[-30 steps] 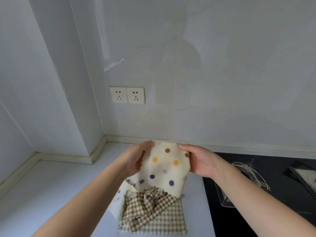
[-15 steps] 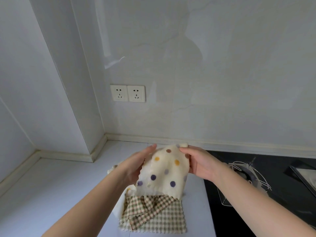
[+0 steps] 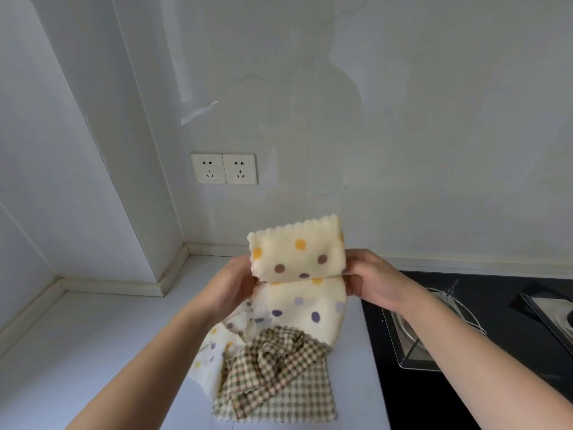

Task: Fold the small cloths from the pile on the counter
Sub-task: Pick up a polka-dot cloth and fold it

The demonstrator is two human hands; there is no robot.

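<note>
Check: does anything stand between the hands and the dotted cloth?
Nothing visible does. The left hand and right hand both pinch the dotted cloth at its sides, above the checked cloths.

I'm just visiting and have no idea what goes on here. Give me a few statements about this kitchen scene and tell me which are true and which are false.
1. The left hand and the right hand both hold the dotted cloth. True.
2. Checked cloths lie on the counter. True.
3. The dotted cloth lies spread flat on the counter. False: it is held up above the checked cloths.
4. Something is plugged into the wall sockets. False: both are free.
5. The black hob is on the person's left. False: it is on the right.
</note>
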